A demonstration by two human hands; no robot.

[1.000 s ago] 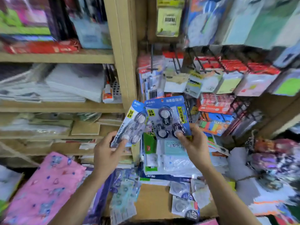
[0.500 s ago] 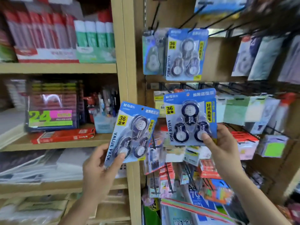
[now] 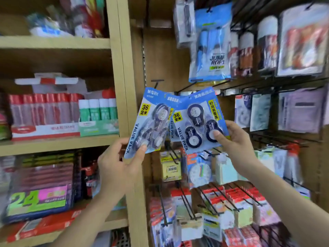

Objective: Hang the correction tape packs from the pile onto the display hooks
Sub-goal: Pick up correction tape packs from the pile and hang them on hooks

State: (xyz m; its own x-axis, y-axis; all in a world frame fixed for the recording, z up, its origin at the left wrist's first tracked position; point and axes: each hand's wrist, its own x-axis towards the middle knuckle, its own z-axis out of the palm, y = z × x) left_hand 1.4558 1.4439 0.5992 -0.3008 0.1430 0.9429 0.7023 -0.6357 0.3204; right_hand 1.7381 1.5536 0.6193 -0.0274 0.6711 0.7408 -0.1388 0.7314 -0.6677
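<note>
Lifted higher and brought closer since half a second ago: the left correction tape pack and the right correction tape pack. Set side by side with a gap back then; now fanned, inner edges nearly meeting.

Gripping the first by its lower edge with the left hand, thumb on the front blister, fingers curled behind, top leaning toward one o'clock. Pinching the second at its lower right corner with the right hand, thumb on a tape wheel, top leaning toward eleven o'clock. Keeping the two hands well apart, at seven and four o'clock of the fan.

Just above the left pack, at twelve o'clock, a black hook; cannot tell whether touching the card. At nine o'clock, close behind that pack's edge, the wooden upright; beyond it, shelved glue sticks. At twelve o'clock of the right pack, a hanging jump rope pack. At six o'clock, on lower hooks, a yellow note pack.

Between the held packs, only a sliver of a third pack; hung or held, cannot tell. Hang holes covered or too smeared to see. Goods toward three o'clock blurred beyond reading.
</note>
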